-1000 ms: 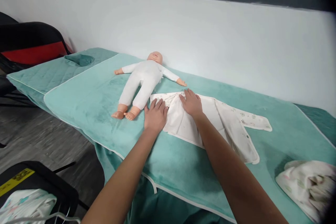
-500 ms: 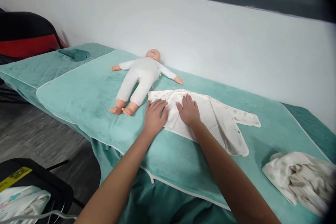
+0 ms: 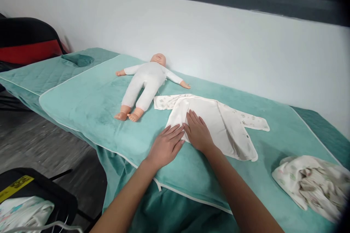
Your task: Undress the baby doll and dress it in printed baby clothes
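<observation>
A white baby shirt (image 3: 213,114) with small prints on its sleeves lies spread on the green bed cover (image 3: 90,105). Flat on the shirt's lower left edge, my left hand (image 3: 166,146) has its fingers stretched out. My right hand (image 3: 198,131) lies just beside it, palm down on the shirt front with fingers extended. Neither hand grips the cloth. Beyond the shirt, to the left, a baby doll (image 3: 147,80) in a white body rests on its back with arms spread; its left foot end points toward me.
A crumpled printed cloth (image 3: 314,185) sits at the right front of the bed. White wall (image 3: 218,43) runs behind the bed. At lower left stands a black chair (image 3: 62,196) with a folded printed cloth (image 3: 24,213); a black and red chair (image 3: 30,43) is farther back.
Both hands have slid toward me over the shirt. My left hand has left the sleeve area for the lower edge, closer to my right hand. The doll stays in place.
</observation>
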Demonstrator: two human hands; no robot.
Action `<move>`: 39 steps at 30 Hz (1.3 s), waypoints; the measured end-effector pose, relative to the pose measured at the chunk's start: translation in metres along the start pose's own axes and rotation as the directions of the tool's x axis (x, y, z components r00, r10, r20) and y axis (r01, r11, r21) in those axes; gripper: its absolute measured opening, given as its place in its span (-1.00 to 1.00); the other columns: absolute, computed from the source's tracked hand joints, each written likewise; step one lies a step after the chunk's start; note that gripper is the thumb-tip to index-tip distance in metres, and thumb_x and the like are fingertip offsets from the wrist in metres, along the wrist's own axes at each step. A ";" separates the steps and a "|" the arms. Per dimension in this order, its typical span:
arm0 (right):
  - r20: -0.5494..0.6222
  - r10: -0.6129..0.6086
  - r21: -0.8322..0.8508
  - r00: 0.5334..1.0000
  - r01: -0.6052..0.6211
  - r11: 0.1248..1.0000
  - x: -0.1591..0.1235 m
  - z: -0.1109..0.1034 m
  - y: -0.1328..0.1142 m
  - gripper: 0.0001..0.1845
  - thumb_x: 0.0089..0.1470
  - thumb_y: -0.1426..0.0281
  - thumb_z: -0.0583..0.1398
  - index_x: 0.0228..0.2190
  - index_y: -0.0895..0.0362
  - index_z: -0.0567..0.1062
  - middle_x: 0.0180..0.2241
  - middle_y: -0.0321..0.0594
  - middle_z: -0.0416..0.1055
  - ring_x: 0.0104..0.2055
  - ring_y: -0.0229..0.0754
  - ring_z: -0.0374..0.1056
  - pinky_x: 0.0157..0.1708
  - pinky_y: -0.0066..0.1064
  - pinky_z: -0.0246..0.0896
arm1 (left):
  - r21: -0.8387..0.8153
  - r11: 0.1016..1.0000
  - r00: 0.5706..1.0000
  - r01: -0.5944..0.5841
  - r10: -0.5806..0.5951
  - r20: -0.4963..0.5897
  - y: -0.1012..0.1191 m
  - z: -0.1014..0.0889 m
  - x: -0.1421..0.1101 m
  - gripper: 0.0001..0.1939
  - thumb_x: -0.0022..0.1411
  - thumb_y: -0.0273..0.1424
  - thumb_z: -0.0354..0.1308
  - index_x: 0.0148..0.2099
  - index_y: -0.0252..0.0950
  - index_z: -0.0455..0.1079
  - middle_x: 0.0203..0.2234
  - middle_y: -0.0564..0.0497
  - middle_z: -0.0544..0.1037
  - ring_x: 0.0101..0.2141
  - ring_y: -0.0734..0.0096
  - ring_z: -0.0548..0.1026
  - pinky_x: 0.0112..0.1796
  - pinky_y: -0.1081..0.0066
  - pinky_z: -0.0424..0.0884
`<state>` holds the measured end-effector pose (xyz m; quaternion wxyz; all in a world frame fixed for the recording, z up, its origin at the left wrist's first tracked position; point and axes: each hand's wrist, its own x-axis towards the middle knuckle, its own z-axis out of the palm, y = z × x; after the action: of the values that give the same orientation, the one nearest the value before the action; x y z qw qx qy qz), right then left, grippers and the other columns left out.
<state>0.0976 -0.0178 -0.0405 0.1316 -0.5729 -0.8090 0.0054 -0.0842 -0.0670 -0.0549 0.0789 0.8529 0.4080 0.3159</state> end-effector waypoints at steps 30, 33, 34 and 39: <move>-0.129 0.491 -0.150 0.861 -0.507 0.849 -0.091 -0.015 0.038 -0.19 0.32 0.02 -0.12 0.31 0.39 0.12 0.35 0.24 0.03 0.36 0.24 0.02 0.27 0.02 -0.01 | -0.041 0.999 0.999 0.023 -0.024 -0.048 -0.002 -0.002 -0.009 -0.69 0.39 -0.39 0.05 0.13 -0.12 0.43 0.10 0.11 0.54 0.24 0.27 0.31 0.20 0.11 0.26; -0.161 0.489 -0.139 0.858 -0.510 0.849 -0.096 -0.015 0.037 -0.21 0.32 0.04 -0.11 0.29 0.40 0.15 0.32 0.28 0.06 0.36 0.28 0.03 0.27 0.07 -0.02 | -0.044 0.999 0.999 0.023 -0.025 -0.047 -0.002 -0.003 -0.008 -0.69 0.39 -0.40 0.05 0.13 -0.13 0.43 0.10 0.10 0.54 0.24 0.25 0.31 0.20 0.08 0.26; -0.171 0.477 -0.131 0.862 -0.499 0.856 -0.098 -0.014 0.036 -0.22 0.32 0.05 -0.11 0.28 0.42 0.17 0.32 0.30 0.06 0.36 0.29 0.01 0.27 0.08 -0.02 | -0.046 0.999 0.998 0.023 -0.025 -0.049 -0.002 -0.002 -0.009 -0.69 0.39 -0.40 0.05 0.13 -0.13 0.43 0.10 0.09 0.54 0.23 0.24 0.31 0.20 0.07 0.26; -0.158 0.257 -0.003 0.953 -0.261 0.965 -0.110 -0.007 0.020 -0.32 0.35 0.12 -0.11 0.30 0.31 0.18 0.37 0.13 0.00 0.43 0.11 -0.12 0.34 0.05 -0.13 | -0.098 0.994 0.997 0.043 -0.049 -0.063 -0.002 -0.001 -0.012 -0.71 0.39 -0.40 0.04 0.09 -0.11 0.46 0.07 0.09 0.56 0.23 0.24 0.33 0.21 0.04 0.26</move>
<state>0.1512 -0.1138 -0.0593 0.1860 -0.6740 -0.7142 -0.0317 -0.0915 -0.0753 -0.0610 0.1141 0.8277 0.4140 0.3611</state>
